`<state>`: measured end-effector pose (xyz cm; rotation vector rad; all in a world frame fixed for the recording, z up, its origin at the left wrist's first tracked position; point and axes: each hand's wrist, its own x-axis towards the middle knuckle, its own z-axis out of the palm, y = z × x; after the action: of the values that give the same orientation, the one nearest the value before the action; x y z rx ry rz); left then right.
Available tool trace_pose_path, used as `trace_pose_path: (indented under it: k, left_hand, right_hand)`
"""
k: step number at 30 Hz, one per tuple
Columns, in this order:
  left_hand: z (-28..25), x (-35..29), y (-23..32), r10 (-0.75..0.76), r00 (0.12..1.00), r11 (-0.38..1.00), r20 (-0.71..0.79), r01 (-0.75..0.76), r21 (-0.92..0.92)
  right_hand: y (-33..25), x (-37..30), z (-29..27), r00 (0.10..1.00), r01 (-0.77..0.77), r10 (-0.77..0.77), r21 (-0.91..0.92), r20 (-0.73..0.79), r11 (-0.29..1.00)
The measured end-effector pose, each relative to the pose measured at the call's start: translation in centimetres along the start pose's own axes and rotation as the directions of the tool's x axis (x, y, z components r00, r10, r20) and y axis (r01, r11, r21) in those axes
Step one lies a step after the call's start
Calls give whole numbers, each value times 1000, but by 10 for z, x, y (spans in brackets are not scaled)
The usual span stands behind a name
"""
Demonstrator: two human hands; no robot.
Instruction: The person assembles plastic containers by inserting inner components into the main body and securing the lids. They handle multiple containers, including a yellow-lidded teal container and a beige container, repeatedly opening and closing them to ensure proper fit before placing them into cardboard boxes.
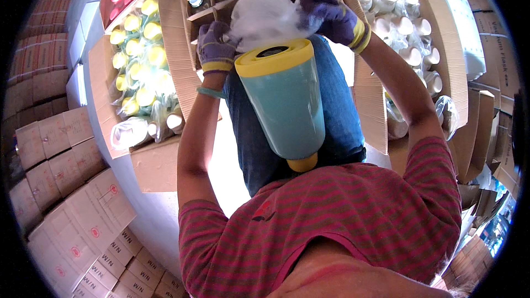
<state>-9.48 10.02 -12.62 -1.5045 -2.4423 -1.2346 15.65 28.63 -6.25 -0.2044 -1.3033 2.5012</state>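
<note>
A light blue vacuum flask body point(287, 105) with a yellow rim leans on my lap between my thighs. Its yellow-ringed end, with a dark round hole, faces away from me, and its narrower yellow end is against my striped shirt. Just beyond the ring, a crumpled translucent plastic bag point(265, 16) is stretched between my hands. My left hand point(216, 47), in a purple glove with a yellow cuff, is closed on the bag's left edge. In the same kind of glove, my right hand point(334, 16) pinches its right edge.
Ahead stands a divided carton point(232, 3) with several white-capped bottles. An open carton point(102, 72) of yellow-topped, plastic-wrapped items is at left; another carton point(455, 72) with cream-coloured pieces stands at right. Closed boxes point(77, 226) are stacked at the lower left.
</note>
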Motion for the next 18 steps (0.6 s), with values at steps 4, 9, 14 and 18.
trace_pose_path:
  k: [4, 9, 14, 18]
  left_hand:
    - [-41, -37, 39, -248, 908, 593, 338, 419, -688]
    - [-110, -85, 69, -182, 901, 619, 395, 417, -666]
    - [-123, -115, 81, -17, 884, 686, 466, 350, -638]
    - [-118, -110, 97, -8, 906, 784, 423, 268, -559]
  right_hand:
    - [11, -24, -12, 962, 262, -184, -860, 200, 438]
    - [1, -82, 31, 944, 301, -261, -851, 202, 429]
    - [2, -96, 40, 958, 286, -187, -747, 216, 601]
    - [1, -81, 27, 988, 157, -95, -786, 125, 597]
